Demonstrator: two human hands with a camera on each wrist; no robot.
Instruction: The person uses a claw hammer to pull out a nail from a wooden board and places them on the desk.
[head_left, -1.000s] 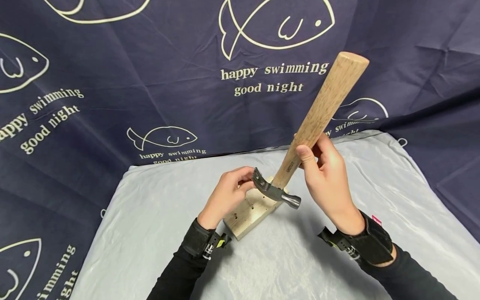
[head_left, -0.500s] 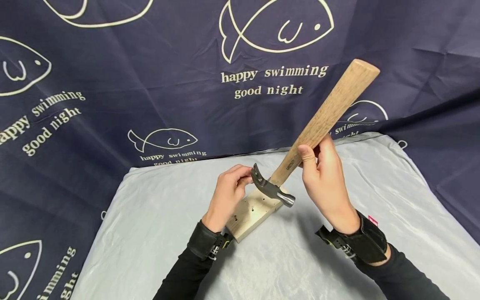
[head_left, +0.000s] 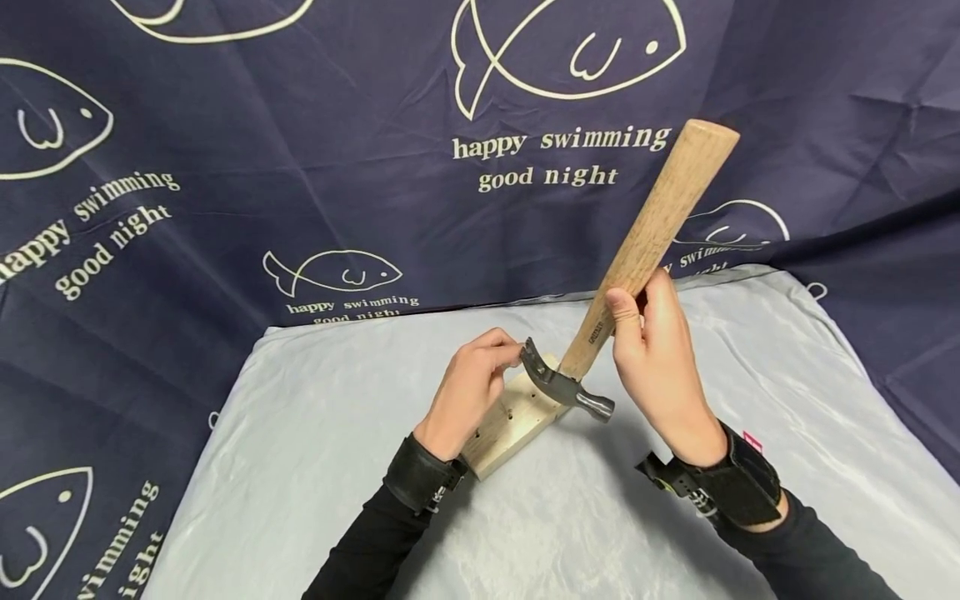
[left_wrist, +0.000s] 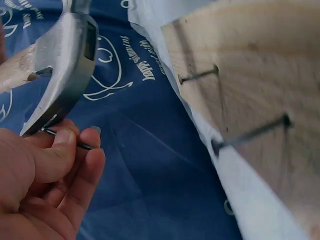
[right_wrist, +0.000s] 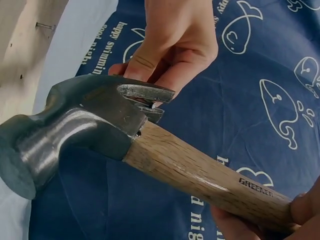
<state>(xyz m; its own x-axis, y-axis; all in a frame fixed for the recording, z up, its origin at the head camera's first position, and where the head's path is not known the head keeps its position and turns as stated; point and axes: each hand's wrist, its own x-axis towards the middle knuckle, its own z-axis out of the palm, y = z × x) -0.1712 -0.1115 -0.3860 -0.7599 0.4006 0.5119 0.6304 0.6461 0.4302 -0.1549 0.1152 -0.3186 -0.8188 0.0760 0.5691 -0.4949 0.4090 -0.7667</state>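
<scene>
My right hand (head_left: 663, 367) grips the wooden handle of a claw hammer (head_left: 645, 242), with the handle slanting up to the right and the steel head low. The claw points toward my left hand (head_left: 468, 387). In the left wrist view that hand pinches a dark nail (left_wrist: 85, 146) between thumb and fingers, its head end right at the claw tip. Below the hammer lies a pale wooden block (head_left: 495, 446). Two nails stand up from it in the left wrist view, a farther nail (left_wrist: 199, 75) and a nearer nail (left_wrist: 252, 134).
The block rests on a table covered with a light grey cloth (head_left: 540, 525). Behind and beside the table hangs a dark blue curtain (head_left: 360, 167) printed with white fish and lettering. Small dark holes (right_wrist: 21, 76) dot the block.
The hammer handle has leaned a little to the right, then come back more upright. My left hand stays at the claw, and the block lies still.
</scene>
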